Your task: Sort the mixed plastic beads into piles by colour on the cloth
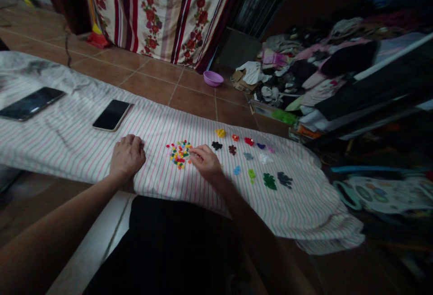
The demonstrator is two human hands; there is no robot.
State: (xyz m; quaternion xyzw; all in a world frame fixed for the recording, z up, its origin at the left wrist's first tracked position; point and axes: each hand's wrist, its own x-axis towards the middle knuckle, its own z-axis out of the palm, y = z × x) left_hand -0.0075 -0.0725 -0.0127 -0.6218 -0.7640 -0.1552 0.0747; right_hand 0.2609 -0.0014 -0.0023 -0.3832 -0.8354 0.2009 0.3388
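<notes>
A mixed pile of small coloured pieces (180, 155) lies on the striped cloth (155, 128). At its right edge is my right hand (205, 162), thumb and fingertips pinched together; what they hold, if anything, is too small to make out. My left hand (127, 154) rests on the cloth left of the pile, its fingers curled under. Right of my right hand lie separate one-colour heaps, among them yellow (220, 132), black (217, 145), brown (232, 149), red (249, 141), light green (251, 175), dark green (269, 181) and dark grey (284, 179).
A phone (112, 115) and a tablet (32, 103) lie on the cloth to the left. Beyond the cloth's far edge a purple basin (213, 78) sits on the tiled floor, near a floral curtain (155, 15). Piled clothes (324, 65) fill the right background.
</notes>
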